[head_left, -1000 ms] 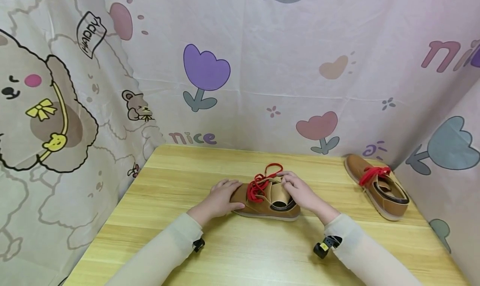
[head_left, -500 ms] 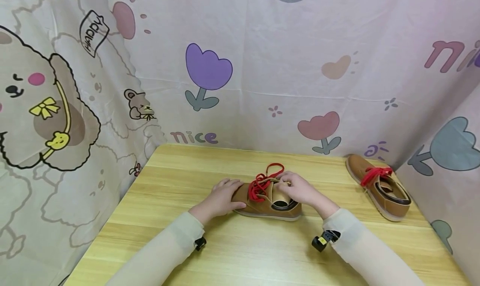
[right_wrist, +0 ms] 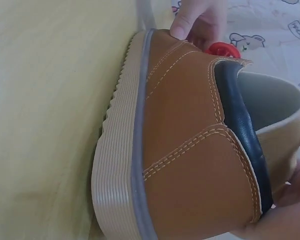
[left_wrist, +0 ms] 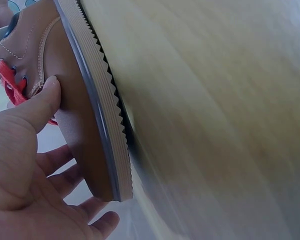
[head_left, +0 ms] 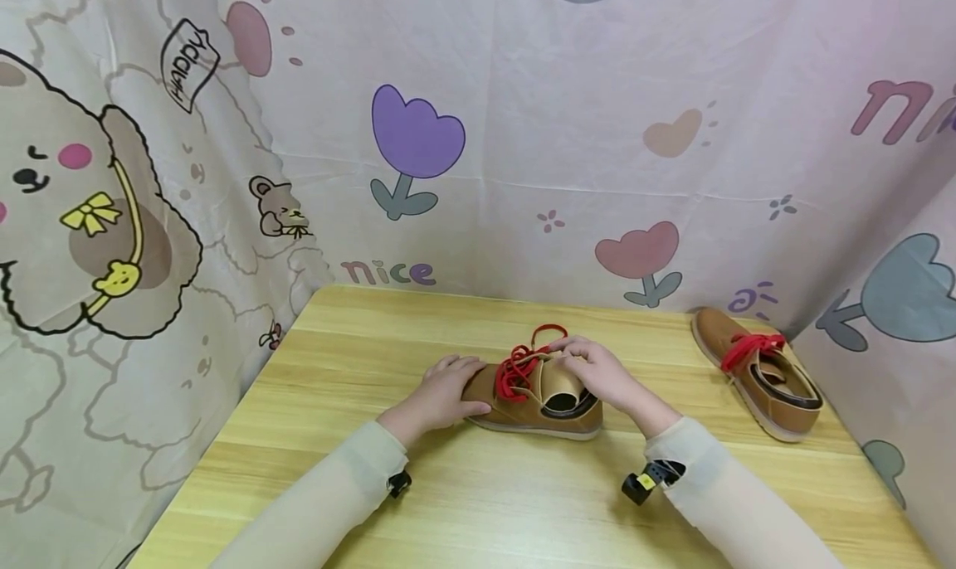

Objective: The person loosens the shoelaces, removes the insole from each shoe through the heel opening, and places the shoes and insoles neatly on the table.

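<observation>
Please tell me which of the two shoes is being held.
The middle shoe: the left hand grips its toe, while the other shoe stands apart, untouched, at the right.

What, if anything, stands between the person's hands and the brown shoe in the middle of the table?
Nothing visible does. The left hand grips the middle shoe at its toe, and the right hand is at the tan flap in its opening. The other shoe stands apart, off to the right.
</observation>
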`<state>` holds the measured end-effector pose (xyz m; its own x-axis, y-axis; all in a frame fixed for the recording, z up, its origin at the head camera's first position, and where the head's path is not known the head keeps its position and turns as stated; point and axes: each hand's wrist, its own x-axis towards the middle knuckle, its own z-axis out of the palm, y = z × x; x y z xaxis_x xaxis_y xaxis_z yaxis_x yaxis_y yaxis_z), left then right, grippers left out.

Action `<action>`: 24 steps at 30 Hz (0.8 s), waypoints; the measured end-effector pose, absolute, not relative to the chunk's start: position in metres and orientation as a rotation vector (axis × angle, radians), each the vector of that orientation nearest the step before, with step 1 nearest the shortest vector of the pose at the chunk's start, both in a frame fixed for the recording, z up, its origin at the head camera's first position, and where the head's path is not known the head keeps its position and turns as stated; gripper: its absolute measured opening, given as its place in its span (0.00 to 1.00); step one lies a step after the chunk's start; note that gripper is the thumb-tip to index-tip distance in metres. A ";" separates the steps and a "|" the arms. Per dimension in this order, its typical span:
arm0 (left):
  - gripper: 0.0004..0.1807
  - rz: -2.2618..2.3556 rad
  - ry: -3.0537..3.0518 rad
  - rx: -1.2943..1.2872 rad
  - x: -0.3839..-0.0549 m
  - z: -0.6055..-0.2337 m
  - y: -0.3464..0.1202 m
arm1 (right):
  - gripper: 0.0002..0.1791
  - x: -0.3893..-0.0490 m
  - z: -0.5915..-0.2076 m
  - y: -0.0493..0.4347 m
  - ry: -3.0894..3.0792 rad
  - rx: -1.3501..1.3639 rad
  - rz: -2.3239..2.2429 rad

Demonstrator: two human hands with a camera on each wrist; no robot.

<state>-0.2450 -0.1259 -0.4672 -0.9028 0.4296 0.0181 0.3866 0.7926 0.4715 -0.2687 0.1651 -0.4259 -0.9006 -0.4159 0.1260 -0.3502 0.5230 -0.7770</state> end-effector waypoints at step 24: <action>0.41 0.712 2.898 0.665 -0.245 -0.467 -0.124 | 0.11 -0.283 -0.385 0.192 2.798 -0.793 -0.728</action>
<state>-0.2454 -0.1240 -0.4668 -0.9020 0.4312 0.0212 0.3920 0.7974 0.4588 -0.2831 0.1923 -0.3850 -0.8505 -0.5259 -0.0062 -0.4562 0.7435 -0.4890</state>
